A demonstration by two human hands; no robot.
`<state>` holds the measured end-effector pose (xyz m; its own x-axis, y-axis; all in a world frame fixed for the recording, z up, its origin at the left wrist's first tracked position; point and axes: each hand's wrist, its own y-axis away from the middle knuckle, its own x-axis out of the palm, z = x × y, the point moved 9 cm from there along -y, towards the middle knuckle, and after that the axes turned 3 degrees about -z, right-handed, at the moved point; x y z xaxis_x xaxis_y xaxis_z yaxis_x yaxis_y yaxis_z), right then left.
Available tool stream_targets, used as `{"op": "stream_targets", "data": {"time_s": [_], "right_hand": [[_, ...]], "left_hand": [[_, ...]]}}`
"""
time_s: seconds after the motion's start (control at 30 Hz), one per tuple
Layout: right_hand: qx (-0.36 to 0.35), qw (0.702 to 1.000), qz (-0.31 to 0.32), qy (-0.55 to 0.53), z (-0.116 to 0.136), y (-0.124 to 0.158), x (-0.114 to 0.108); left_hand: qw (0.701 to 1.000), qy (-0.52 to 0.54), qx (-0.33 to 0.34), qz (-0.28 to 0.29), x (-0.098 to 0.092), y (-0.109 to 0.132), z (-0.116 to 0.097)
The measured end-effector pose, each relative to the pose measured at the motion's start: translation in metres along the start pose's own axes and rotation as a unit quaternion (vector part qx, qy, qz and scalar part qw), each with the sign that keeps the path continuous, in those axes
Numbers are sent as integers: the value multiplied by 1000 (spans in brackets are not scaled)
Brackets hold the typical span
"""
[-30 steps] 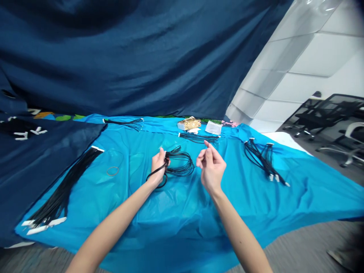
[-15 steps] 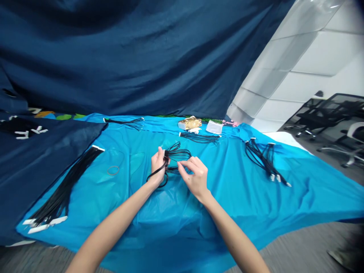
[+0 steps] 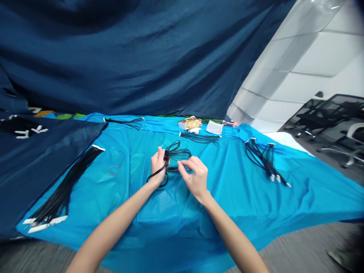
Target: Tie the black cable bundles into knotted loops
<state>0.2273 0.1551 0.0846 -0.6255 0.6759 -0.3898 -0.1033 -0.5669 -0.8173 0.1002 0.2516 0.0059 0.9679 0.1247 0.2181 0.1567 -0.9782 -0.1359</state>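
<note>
Near the middle of the view my left hand [image 3: 158, 167] is closed around a bundle of black cables [image 3: 179, 153], whose thin wires fan out to the right in loops. A white connector edge shows by the left thumb, and one thicker black loop hangs over the wrist. My right hand [image 3: 196, 174] pinches at the right end of the bundle, with thumb and forefinger together; what lies between those fingertips is too small to make out. Both hands are raised over the blue cloth [image 3: 227, 204].
A long black cable bundle [image 3: 68, 182] with white connectors lies at left, near a thin rubber band [image 3: 113, 170]. More cable bundles lie at the back [image 3: 199, 137] and right [image 3: 264, 159]. A gold packet [image 3: 192, 123] and white card [image 3: 214, 127] sit at the far edge.
</note>
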Motion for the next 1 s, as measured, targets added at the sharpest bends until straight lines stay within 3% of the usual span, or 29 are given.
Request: {"op": "stream_targets", "data": {"time_s": [0.7,1.0], "right_hand": [[-107,993,15,37,12,5,5],[-123,991,20,42,17,5,4]], "left_hand": [[1000,10,-13,2,1,0,2],[1000,18,-22,8,2,0,4]]}}
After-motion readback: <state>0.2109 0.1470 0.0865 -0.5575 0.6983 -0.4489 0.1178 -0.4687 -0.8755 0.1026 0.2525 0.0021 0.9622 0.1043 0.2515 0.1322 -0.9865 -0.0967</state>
